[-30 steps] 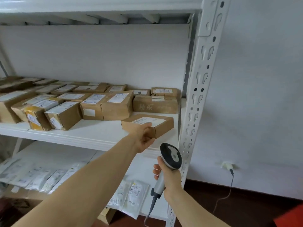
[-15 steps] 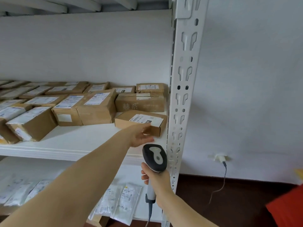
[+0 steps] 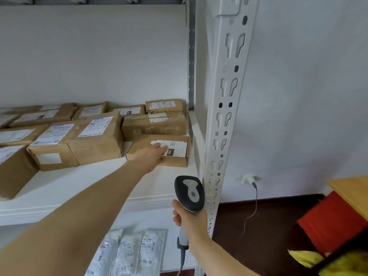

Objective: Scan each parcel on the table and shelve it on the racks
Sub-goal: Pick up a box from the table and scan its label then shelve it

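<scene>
Our left hand (image 3: pixel 153 154) lies with straight fingers on the flat parcel (image 3: pixel 139 143), which sits at the three o'clock end of the shelf (image 3: pixel 79 186), beside the rack post (image 3: pixel 225 116). At the parcel's six o'clock, our right hand (image 3: pixel 189 220) grips the scanner (image 3: pixel 190 193).

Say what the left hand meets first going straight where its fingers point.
The left hand touches the flat parcel; sliding on across its label, it would probably meet the rack's side rail, depth unclear.
</scene>
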### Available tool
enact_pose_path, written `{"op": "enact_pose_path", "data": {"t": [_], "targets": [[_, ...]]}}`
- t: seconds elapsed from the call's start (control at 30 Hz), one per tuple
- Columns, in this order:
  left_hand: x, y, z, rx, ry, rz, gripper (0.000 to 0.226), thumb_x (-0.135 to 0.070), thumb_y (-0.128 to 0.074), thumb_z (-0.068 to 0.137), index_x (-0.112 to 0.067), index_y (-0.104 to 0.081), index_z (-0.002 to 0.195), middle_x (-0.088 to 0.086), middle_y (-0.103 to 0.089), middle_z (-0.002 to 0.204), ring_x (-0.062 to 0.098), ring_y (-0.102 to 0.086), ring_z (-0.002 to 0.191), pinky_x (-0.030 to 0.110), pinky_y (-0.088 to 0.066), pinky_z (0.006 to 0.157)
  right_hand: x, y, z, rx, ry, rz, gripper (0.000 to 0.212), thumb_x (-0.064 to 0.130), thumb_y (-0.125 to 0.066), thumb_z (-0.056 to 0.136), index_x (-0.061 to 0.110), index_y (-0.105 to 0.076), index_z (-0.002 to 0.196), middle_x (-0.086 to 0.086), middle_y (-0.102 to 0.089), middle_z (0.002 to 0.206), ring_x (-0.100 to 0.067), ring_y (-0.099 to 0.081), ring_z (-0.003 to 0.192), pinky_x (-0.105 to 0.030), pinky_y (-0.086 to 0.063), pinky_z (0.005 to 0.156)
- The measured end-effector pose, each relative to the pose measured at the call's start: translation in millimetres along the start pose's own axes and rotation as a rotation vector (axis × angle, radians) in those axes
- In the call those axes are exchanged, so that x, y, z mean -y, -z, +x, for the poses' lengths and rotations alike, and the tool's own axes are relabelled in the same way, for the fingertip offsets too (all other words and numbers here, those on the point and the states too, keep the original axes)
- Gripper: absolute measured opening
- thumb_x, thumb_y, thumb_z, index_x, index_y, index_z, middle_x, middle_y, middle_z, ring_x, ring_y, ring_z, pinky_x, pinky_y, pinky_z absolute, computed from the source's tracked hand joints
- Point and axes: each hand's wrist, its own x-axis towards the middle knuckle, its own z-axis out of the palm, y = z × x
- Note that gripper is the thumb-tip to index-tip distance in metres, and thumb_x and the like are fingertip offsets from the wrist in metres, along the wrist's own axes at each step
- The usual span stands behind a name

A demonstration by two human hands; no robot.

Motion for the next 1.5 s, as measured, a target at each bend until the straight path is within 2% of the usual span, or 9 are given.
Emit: {"op": "enact_pose_path", "data": {"t": [0.17, 0.3, 0.37, 0.63, 0.83, 0.9, 1.0, 1.13, 1.5], "targets": [[3, 5, 15, 0.009, 0.066, -0.210, 0.052, -0.036, -0.057, 0.089, -0.014, -0.042, 0.134, 0.008, -0.043, 0.136, 0.028, -0.054, 0.109, 0.039, -0.050, 0.088, -5, -9, 0, -0.100, 0.020, 0.006, 0.016, 0.005, -0.075, 0.080, 0.000, -0.067, 0.093, -0.002, -0.061, 0.055, -0.011, -0.051, 0.046, -0.022, -0.046, 0.051], [-25, 7, 25, 0.036, 0.119, -0.175, 0.104, -0.082, -0.048, 0.073, -0.029, -0.009, 0.153, 0.006, -0.013, 0.159, 0.038, -0.022, 0.143, 0.061, -0.025, 0.108, -4, -14, -2, -0.133, 0.032, 0.013, 0.009, 0.005, -0.074, 0.080, 0.002, -0.067, 0.084, -0.001, -0.060, 0.053, -0.011, -0.051, 0.045, -0.023, -0.045, 0.051], [-38, 3, 30, 0.045, 0.134, -0.114, 0.108, -0.088, -0.043, 0.069, -0.027, -0.013, 0.153, 0.007, -0.015, 0.159, 0.040, -0.015, 0.144, 0.064, -0.017, 0.110, -4, -13, -3, -0.140, 0.041, 0.015, 0.008, 0.004, -0.074, 0.081, 0.004, -0.066, 0.082, -0.001, -0.059, 0.052, -0.011, -0.050, 0.045, -0.022, -0.044, 0.050], [-32, -4, 35, 0.012, 0.081, -0.056, 0.089, -0.074, -0.046, 0.081, -0.020, -0.027, 0.148, 0.011, -0.025, 0.155, 0.038, -0.019, 0.143, 0.062, -0.018, 0.112, -4, -17, -2, -0.181, 0.054, 0.000, 0.008, 0.003, -0.073, 0.081, 0.004, -0.065, 0.081, -0.002, -0.060, 0.055, -0.013, -0.050, 0.049, -0.022, -0.044, 0.050], [-22, 8, 36, 0.151, -0.021, 0.027, 0.097, -0.069, -0.051, 0.079, -0.021, -0.012, 0.154, 0.012, -0.019, 0.157, 0.038, -0.024, 0.141, 0.051, -0.033, 0.109, -6, -18, -2, -0.211, 0.071, -0.017, 0.006, 0.001, -0.072, 0.081, 0.003, -0.066, 0.082, -0.003, -0.061, 0.055, -0.012, -0.050, 0.047, -0.020, -0.045, 0.048], [-16, 17, 35, 0.132, -0.096, 0.116, 0.071, -0.056, -0.050, 0.087, -0.014, -0.036, 0.143, 0.007, -0.054, 0.127, 0.030, -0.052, 0.115, 0.039, -0.047, 0.088, -5, -20, -3, -0.224, 0.075, -0.021, 0.006, 0.001, -0.072, 0.081, 0.002, -0.066, 0.082, -0.004, -0.060, 0.056, -0.012, -0.049, 0.047, -0.021, -0.045, 0.049], [-15, 17, 37, -0.008, -0.125, 0.140, 0.029, -0.026, -0.049, 0.091, -0.014, -0.057, 0.117, -0.003, -0.054, 0.084, 0.023, -0.055, 0.085, 0.031, -0.042, 0.066, -5, -20, -3, -0.233, 0.073, -0.025, 0.007, 0.003, -0.073, 0.081, 0.002, -0.066, 0.083, -0.005, -0.060, 0.058, -0.013, -0.049, 0.047, -0.021, -0.044, 0.049], [-11, 3, 42, -0.062, -0.076, 0.029, 0.040, -0.002, -0.055, 0.089, -0.009, -0.050, 0.128, 0.009, -0.052, 0.120, 0.027, -0.052, 0.113, 0.037, -0.049, 0.087, -5, -20, -3, -0.238, 0.072, -0.028, 0.008, 0.004, -0.073, 0.081, 0.004, -0.066, 0.083, -0.005, -0.061, 0.058, -0.013, -0.050, 0.048, -0.019, -0.045, 0.048], [-2, -12, 52, -0.115, -0.188, -0.052, 0.073, 0.005, -0.059, 0.084, -0.016, -0.030, 0.148, 0.010, -0.037, 0.141, 0.029, -0.040, 0.128, 0.036, -0.044, 0.100, -10, -26, -6, -0.290, 0.121, -0.008, 0.009, 0.004, -0.073, 0.082, 0.009, -0.066, 0.081, -0.005, -0.061, 0.060, -0.015, -0.052, 0.054, -0.026, -0.050, 0.058]]}}
